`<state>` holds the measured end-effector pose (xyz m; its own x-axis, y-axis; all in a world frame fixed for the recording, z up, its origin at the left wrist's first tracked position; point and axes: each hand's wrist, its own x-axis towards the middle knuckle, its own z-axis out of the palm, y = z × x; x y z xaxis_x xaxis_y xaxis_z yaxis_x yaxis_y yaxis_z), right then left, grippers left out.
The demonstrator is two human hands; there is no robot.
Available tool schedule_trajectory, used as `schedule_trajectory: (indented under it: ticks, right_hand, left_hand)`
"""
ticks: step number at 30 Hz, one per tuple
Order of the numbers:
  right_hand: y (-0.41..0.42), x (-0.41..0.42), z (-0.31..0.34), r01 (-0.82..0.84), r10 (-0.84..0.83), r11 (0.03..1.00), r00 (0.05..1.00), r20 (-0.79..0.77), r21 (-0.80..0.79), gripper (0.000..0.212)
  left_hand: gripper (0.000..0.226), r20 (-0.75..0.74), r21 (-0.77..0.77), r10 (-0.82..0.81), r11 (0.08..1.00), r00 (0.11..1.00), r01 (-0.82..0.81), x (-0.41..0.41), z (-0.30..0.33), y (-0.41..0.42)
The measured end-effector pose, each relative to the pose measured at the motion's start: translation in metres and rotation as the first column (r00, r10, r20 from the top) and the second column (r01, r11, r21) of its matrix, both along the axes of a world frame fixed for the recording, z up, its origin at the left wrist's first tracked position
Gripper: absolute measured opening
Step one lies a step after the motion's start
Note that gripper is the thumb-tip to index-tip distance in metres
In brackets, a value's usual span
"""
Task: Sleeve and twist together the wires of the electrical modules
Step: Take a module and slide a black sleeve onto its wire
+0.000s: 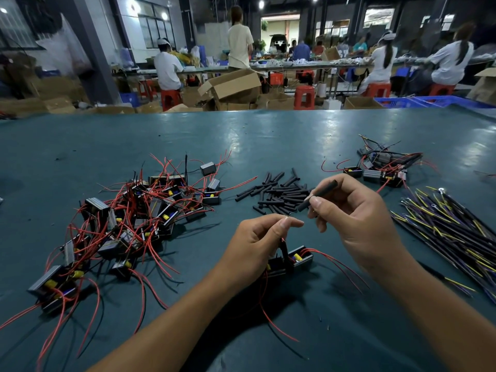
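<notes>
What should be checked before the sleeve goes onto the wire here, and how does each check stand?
1. Sleeve in hand: ok, right hand pinches one black sleeve.
2. Wire end presented: ok, left hand pinches wire tips just short of the sleeve.
3. Sleeve bore aligned with tips: cannot tell.
4. Wires twisted already: cannot tell, too small.
5. Module steady: ok, resting on the table under the hands.
6. Spare sleeves near: ok.

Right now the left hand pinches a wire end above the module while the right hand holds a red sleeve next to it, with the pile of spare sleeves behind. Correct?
Not quite: in the head view the sleeve in the right hand is black, not red. The rest holds: the left hand pinches a wire end above the module, and the pile of spare sleeves lies behind.
</notes>
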<state>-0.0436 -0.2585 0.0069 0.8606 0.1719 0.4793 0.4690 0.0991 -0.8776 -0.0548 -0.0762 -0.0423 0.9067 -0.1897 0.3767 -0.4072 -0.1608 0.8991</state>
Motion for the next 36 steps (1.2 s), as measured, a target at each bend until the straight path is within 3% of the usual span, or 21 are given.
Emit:
schedule_trajectory:
  ticks: [15, 25, 29, 36]
  right_hand:
    - [0.007, 0.000, -0.010, 0.013, -0.005, 0.995, 0.997, 0.081, -0.095, 0.009]
    - [0.001, 0.002, -0.016, 0.067, -0.009, 0.946, 0.984, 0.180, -0.317, 0.009]
    - [0.000, 0.001, -0.017, 0.060, 0.026, 0.907, 0.980, 0.197, -0.418, 0.007]
    - [-0.001, 0.002, -0.021, 0.065, 0.027, 0.897, 0.979, 0.200, -0.437, 0.006]
  left_hand:
    - [0.025, -0.008, 0.007, -0.020, 1.000, 1.000, 0.020, -0.004, 0.006, -0.002]
    - [0.027, -0.097, -0.078, -0.161, 0.985, 0.982, 0.154, -0.009, 0.007, 0.004]
    - [0.031, -0.157, -0.125, -0.150, 0.983, 0.976, 0.132, -0.008, 0.006, 0.004]
    - [0.025, -0.164, 0.088, -0.112, 0.988, 0.980, 0.128, -0.003, 0.011, 0.026]
